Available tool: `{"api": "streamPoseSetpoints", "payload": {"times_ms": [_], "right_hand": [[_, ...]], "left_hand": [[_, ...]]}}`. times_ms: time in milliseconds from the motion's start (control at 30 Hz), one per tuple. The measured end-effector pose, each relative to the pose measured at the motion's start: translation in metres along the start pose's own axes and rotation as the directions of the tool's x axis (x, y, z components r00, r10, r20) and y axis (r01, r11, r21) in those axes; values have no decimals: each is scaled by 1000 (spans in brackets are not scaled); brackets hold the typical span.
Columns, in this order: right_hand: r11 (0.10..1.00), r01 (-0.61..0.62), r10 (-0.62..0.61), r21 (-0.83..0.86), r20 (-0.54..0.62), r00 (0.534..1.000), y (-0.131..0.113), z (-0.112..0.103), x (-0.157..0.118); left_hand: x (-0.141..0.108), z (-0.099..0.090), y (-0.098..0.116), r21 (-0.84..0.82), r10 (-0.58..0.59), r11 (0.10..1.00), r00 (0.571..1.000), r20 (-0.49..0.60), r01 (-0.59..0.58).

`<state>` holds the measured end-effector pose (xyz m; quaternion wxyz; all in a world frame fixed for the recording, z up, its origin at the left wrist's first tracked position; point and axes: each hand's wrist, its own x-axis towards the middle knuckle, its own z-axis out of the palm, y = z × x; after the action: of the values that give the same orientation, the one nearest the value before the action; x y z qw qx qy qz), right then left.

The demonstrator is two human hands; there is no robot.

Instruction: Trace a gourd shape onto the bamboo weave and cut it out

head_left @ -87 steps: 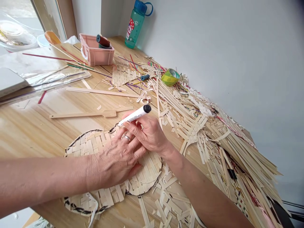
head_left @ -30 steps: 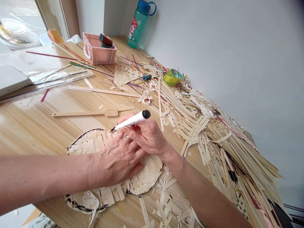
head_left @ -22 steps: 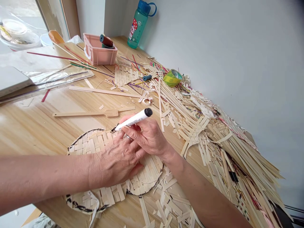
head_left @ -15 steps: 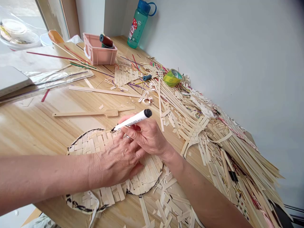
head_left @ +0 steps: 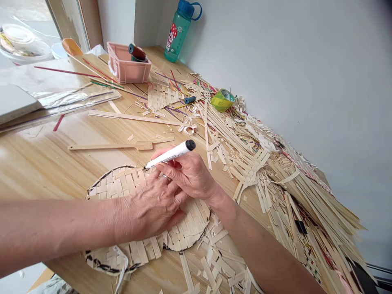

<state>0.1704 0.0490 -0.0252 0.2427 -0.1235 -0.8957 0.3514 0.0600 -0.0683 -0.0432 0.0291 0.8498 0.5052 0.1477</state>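
Flat on the honey-toned wooden table [head_left: 39, 171], a woven sheet of pale split strips [head_left: 122, 183], directly under both hands, its rounded edge already ringed by a rough black line along most of the visible curve; the stretch beyond the pen point hidden beneath the hands, so whether inked or bare, no telling. Right hand [head_left: 191, 175]: fingers closed firmly around a white marker [head_left: 170, 155], black tip at the rim. Left hand [head_left: 150, 212]: fingers spread apart, pressing the weave flat. Alongside, loose cut strips [head_left: 226, 253], thin, dry, ribbon-straight.

Bright daylight via window [head_left: 27, 12] (left side), glare on table [head_left: 45, 167], top-R corner dim, edges warped.
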Motion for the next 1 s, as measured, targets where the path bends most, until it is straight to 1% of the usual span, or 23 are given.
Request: {"api": "streamPoseSetpoints", "payload": {"times_ms": [200,400,500,733,833,933,1000], "right_hand": [[999,-26,26,-21,-19,999,-1,0,-1],[999,-5,1,-44,-90,996,0,0,-2],[999,-2,-2,-36,-107,994,0,0,-2],[999,-5,4,-54,-23,1000,-1,0,-1],[999,-20,19,-42,-13,1000,-1,-1,-1],[998,-32,29,-48,-63,998,-2,-2,-1],[998,-42,35,-52,-132,991,-2,-3,-1]], "left_hand": [[0,-2,-1,-16,-10,1000,1000,23,11],[0,0,-3,-28,3,1000,1000,21,-2],[1,-1,-3,-30,0,1000,1000,29,1],[2,-1,-2,-27,-6,1000,998,65,8],[2,-1,-2,-23,-6,1000,998,60,7],[2,-1,-2,-17,1,1000,1000,30,-1],[3,-2,-3,-16,0,1000,1000,12,0]]}}
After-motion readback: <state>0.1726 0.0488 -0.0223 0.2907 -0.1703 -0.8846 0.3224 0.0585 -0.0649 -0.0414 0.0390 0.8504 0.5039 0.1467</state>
